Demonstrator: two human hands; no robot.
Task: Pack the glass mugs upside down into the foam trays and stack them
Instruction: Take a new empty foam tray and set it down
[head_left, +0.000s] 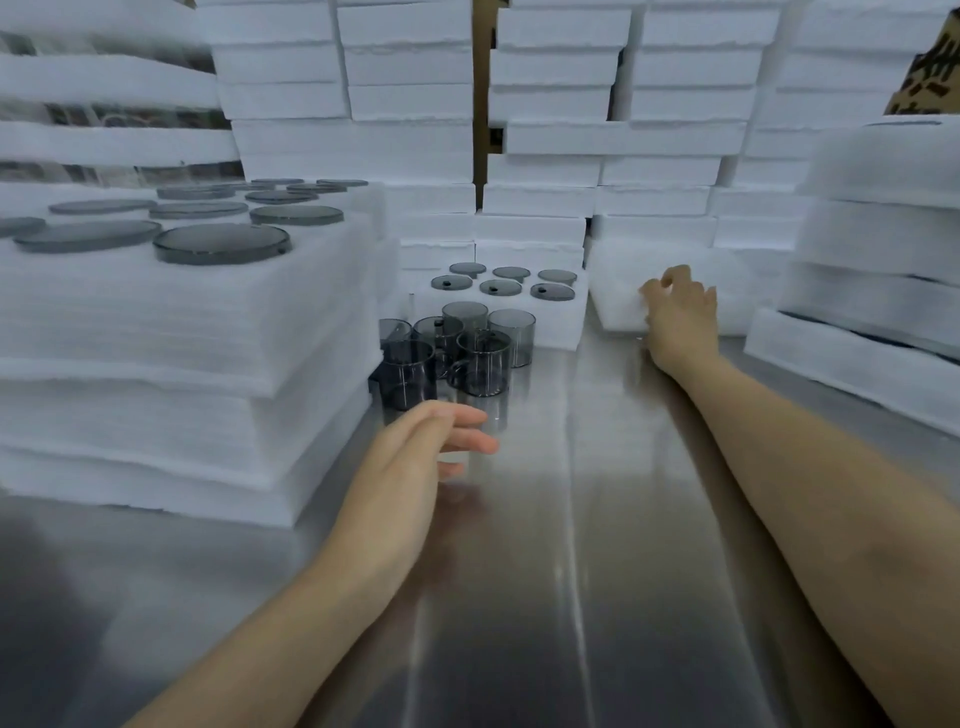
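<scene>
Several smoky grey glass mugs (470, 358) stand in a cluster on the steel table (597, 545), near its middle. Just in front of them hovers my left hand (421, 457), fingers relaxed and spread, holding nothing. Behind the mugs a foam tray (561, 322) holds several mugs upside down, grey bottoms showing. My right hand (680, 312) reaches far back and its curled fingers grip the edge of a white foam tray (618, 291). At the left, a tall stack of foam trays (182, 332) carries upturned mugs in its top layer.
Walls of stacked white foam trays (597, 145) fill the back. Another stack of foam trays (872, 291) stands at the right edge of the table. A cardboard strip (483, 104) shows between the back stacks.
</scene>
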